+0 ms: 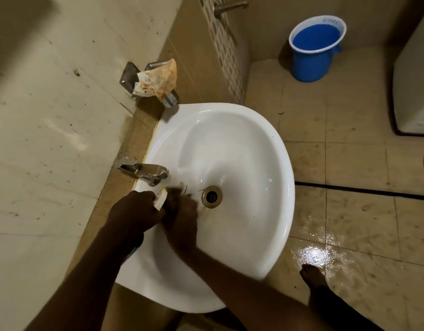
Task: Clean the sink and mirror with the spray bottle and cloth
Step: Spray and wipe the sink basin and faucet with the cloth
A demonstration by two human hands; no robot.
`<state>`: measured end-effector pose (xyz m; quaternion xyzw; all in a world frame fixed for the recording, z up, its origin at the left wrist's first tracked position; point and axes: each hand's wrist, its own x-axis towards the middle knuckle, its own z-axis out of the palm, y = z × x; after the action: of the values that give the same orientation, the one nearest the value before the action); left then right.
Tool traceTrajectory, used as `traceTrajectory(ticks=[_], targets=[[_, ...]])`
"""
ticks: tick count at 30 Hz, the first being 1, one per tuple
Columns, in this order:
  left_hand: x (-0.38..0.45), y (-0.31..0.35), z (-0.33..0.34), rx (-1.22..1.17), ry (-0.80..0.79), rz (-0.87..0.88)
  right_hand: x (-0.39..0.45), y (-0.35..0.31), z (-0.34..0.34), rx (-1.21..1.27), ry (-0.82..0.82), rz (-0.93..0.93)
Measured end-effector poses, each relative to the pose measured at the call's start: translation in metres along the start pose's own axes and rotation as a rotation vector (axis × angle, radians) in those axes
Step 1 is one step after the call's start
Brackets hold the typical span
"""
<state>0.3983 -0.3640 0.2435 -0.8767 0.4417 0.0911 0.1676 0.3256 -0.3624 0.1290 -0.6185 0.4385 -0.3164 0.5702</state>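
A white ceramic sink is mounted on the tan wall, with a brass drain and a steel faucet at its left rim. My left hand grips a small white and yellow object just under the faucet spout. My right hand sits right beside it in the basin, fingers curled over something dark and blurred; I cannot tell what it is. No spray bottle or mirror is in view.
A metal wall holder carries a stained crumpled wrapper. A blue bucket stands on the floor at the back right. Wet floor tiles gleam by my bare foot. A white appliance is at the right edge.
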Motion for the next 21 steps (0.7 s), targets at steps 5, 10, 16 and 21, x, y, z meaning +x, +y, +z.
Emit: traceTrajectory(ticks=[5, 10, 16, 21], targets=[[-0.006, -0.015, -0.013, -0.015, 0.035, -0.04, 0.015, -0.045, 0.016, -0.412, 0.054, 0.096], [-0.025, -0.021, -0.017, -0.016, 0.08, -0.033, 0.037, -0.042, 0.02, -0.241, 0.147, 0.284], [-0.047, -0.023, -0.005, 0.019, 0.101, -0.005, 0.062, -0.005, 0.014, -0.454, 0.233, 0.212], [-0.055, -0.014, 0.01, 0.111, 0.033, -0.008, 0.088, 0.031, 0.002, -0.717, -0.237, 0.184]])
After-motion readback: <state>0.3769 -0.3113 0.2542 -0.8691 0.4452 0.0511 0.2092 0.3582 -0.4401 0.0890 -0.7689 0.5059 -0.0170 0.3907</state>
